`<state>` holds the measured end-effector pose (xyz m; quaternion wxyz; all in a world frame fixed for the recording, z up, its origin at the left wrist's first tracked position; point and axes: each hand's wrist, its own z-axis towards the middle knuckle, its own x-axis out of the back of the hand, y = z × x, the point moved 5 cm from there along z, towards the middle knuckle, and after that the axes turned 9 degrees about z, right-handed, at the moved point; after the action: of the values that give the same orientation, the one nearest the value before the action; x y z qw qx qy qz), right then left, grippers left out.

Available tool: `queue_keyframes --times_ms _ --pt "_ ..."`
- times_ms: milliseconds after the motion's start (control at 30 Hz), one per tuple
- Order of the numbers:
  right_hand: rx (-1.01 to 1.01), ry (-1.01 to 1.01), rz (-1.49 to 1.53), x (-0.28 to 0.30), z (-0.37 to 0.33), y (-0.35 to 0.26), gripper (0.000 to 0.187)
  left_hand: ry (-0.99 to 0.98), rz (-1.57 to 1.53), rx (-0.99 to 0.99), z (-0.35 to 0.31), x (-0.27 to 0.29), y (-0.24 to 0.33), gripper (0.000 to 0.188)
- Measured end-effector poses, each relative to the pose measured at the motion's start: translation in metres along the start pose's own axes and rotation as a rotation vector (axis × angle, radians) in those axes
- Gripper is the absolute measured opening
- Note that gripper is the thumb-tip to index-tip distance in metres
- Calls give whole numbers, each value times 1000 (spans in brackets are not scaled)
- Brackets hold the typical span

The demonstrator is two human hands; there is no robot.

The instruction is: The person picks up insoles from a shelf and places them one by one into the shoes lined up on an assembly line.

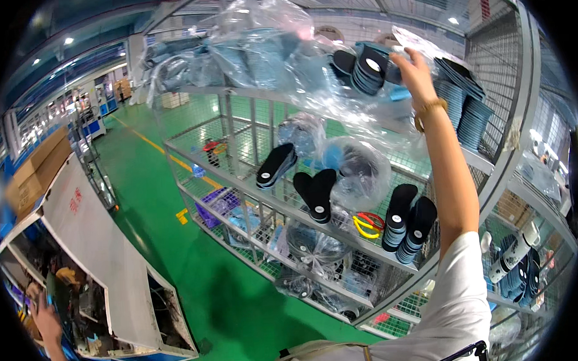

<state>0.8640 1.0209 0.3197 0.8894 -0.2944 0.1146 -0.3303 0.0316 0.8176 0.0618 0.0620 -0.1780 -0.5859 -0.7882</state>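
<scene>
My right hand (415, 74) is raised to the top shelf of a grey metal rack, fingers apart over clear plastic film. Just left of it sits a stack of black-topped shoe insoles (369, 71), in part beside the fingertips; whether they touch cannot be made out. To its right stand several tall stacks of blue-grey insoles (473, 122). At the lower left, my left hand (47, 322) hangs with fingers apart beside the white cabinet (104, 257), holding nothing that shows.
The shelf below carries black insole stacks (277, 165), clear plastic bags (359, 172) and yellow-handled scissors (367, 225). Bagged insoles (259, 57) fill the top shelf's left. A cardboard box (41, 170) lies on the cabinet. Mesh and metal posts (513, 141) bound the rack.
</scene>
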Motion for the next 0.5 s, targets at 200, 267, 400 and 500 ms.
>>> queue_keyframes --times_ms 200,267,400,500 --pt "215 -746 -101 96 -200 -65 24 -841 -191 -733 158 -425 149 28" --pt "-326 -736 101 120 -251 -23 28 -1110 -315 -836 203 -583 155 27" --pt "-1113 172 282 152 -338 106 61 -777 -375 -20 340 -718 97 44" --pt "-1047 426 4 164 -358 163 74 -890 -294 279 367 -779 87 70"
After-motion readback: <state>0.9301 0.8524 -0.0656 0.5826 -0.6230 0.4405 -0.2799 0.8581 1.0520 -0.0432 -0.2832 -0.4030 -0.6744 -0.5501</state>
